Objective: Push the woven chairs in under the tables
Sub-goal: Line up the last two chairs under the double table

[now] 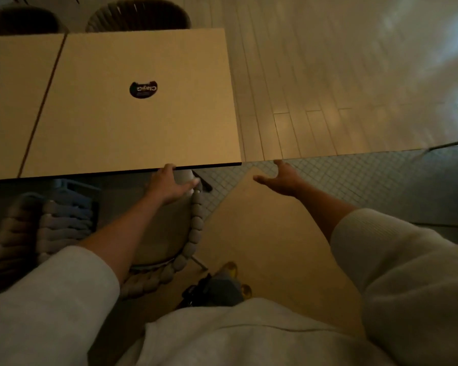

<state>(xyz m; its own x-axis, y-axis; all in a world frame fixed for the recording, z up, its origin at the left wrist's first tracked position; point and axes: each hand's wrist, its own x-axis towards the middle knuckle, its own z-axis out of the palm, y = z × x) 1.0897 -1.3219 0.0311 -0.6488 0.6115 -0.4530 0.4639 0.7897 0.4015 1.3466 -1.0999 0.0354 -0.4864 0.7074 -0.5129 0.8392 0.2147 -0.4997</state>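
Grey rope-woven chair [196,228] with a pale seat stands partly under the near edge of the tan square table [143,133]. The left hand [167,184] rests spread on its front, fingers straight and reaching the table edge. The right hand [282,179] hovers with fingers apart above a tan board [262,233].

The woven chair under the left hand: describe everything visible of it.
The woven chair has a rim of thick, grey braided rope that curves round a pale seat cushion. A thin metal leg shows beneath the rim at the right. It stands upright, its front tucked under the near edge of the table, its back towards the person. The left hand lies over its front end by the table edge; the grip is unclear. A second chair stands close on its left.
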